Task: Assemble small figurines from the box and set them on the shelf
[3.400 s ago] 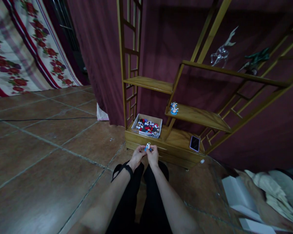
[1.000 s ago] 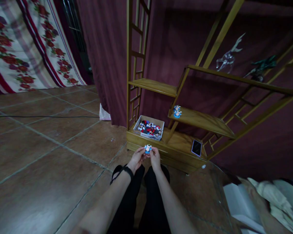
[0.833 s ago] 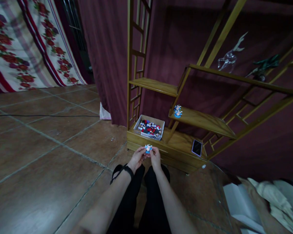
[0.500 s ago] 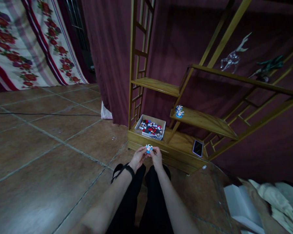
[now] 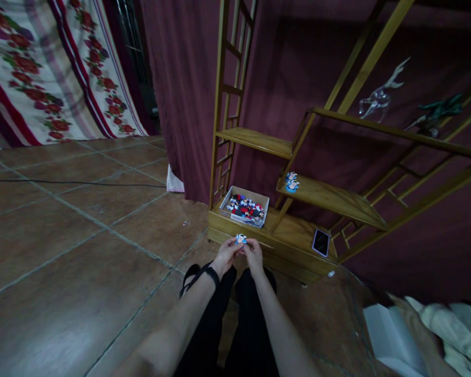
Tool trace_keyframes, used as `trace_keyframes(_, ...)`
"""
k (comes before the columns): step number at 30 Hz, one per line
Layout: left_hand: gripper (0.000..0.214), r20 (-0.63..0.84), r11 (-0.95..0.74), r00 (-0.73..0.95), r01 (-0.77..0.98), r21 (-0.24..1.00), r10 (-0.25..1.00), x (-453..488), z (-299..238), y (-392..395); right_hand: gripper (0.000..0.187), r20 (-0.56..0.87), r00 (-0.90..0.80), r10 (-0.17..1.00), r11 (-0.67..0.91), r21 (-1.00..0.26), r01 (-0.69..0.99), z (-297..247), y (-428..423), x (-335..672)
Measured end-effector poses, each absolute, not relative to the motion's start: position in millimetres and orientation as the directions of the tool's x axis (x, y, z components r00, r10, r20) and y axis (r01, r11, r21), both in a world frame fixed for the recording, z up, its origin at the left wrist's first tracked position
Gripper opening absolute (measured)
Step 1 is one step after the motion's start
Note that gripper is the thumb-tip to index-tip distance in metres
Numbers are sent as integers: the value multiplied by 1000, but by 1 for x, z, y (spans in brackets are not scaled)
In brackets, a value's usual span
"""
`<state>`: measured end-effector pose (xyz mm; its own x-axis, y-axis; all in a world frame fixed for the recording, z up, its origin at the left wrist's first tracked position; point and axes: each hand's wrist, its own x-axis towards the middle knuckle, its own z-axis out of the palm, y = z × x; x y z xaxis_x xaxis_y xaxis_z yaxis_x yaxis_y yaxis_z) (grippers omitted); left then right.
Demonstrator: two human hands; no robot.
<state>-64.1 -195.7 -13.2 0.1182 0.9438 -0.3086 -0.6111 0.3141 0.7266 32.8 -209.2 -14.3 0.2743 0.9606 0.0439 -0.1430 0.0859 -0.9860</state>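
One shallow rectangular box (image 5: 253, 194) holds jumbled red, black and white toys (image 5: 243, 206) on the wooden cabinet (image 5: 294, 233). In front, fingers of left hand (image 5: 226, 255) and right hand (image 5: 255, 255) clamp a small figurine (image 5: 240, 239); two blue figures (image 5: 291, 184) occupy the shelf (image 5: 333, 199).

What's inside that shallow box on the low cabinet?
The box holds a jumble of small figures, with red, black and white parts. Anything beneath the top ones is covered.
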Motion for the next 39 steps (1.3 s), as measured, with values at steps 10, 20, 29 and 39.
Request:
trace_keyframes(10,29,-222,170,-56,-477,862,973,-57,-18,-192,19,9,252,968,48,-988,-146,-21,-206,35)
trace_keyframes(20,32,-157,93,-105,-454,886,982,-56,-23,-192,20,-2,251,968,38,-987,-155,-22,-206,36)
trace_keyframes(29,34,-120,51,-147,-406,912,982,-55,-28,-190,18,-10,253,968,37,-982,-183,-21,-206,35)
trace_keyframes(39,24,-209,157,-40,-525,837,977,-58,-22,-192,25,-9,296,955,47,-982,-182,-24,-204,37)
